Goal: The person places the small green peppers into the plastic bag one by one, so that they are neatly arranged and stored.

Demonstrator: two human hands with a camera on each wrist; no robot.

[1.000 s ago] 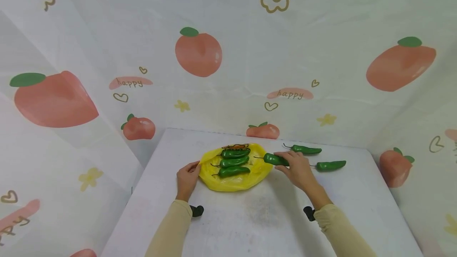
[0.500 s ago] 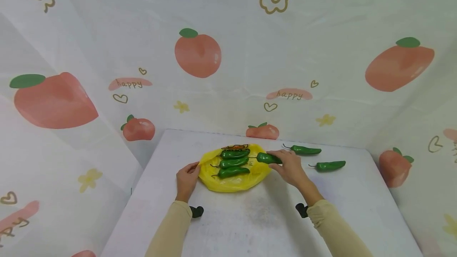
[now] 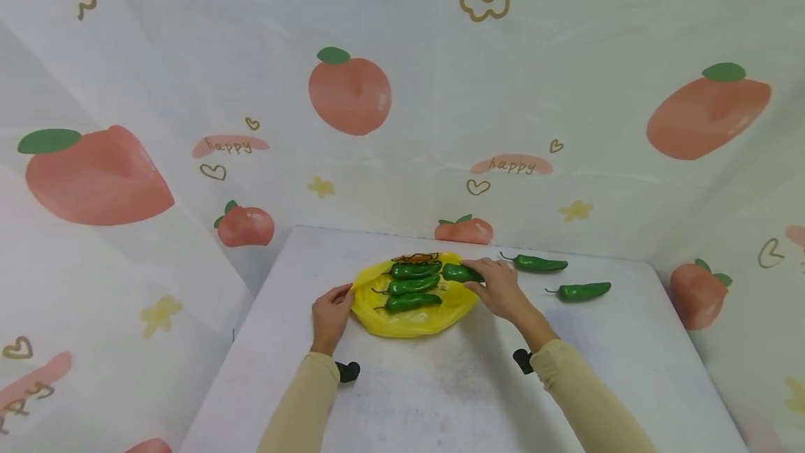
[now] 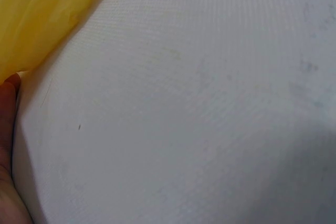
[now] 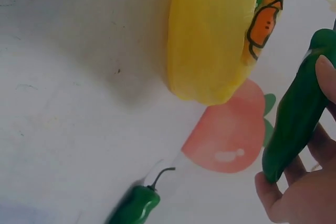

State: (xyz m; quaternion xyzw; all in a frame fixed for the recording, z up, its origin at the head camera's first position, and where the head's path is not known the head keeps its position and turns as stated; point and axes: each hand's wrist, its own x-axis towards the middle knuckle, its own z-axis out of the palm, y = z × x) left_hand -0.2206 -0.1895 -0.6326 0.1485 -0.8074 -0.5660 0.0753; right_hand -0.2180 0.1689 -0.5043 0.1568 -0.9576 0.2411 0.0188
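Note:
In the head view a yellow plastic bag (image 3: pixel 402 328) lies with its mouth spread wide, showing three green chili peppers (image 3: pixel 413 302) side by side inside. My left hand (image 3: pixel 330 319) pinches the bag's left rim; the left wrist view catches only part of that hand (image 4: pixel 7 124) beside the yellow plastic. My right hand (image 3: pixel 505 292) grips another green chili pepper (image 3: pixel 458 272) over the bag's right side. In the right wrist view, thumb and fingers wrap this pepper (image 5: pixel 300 106), its tapered tip toward the palm side.
Two more green chili peppers lie on the white table (image 3: pixel 434 397) to the right: one farther back (image 3: pixel 539 263), one nearer (image 3: pixel 585 291). A printed fabric backdrop (image 3: pixel 402 180) stands behind and at both sides. Black straps (image 3: pixel 523 361) sit at the wrists.
My right hand has carried its pepper leftward from the bag's right edge to over the opening, close to the peppers inside. The left hand stays on the rim.

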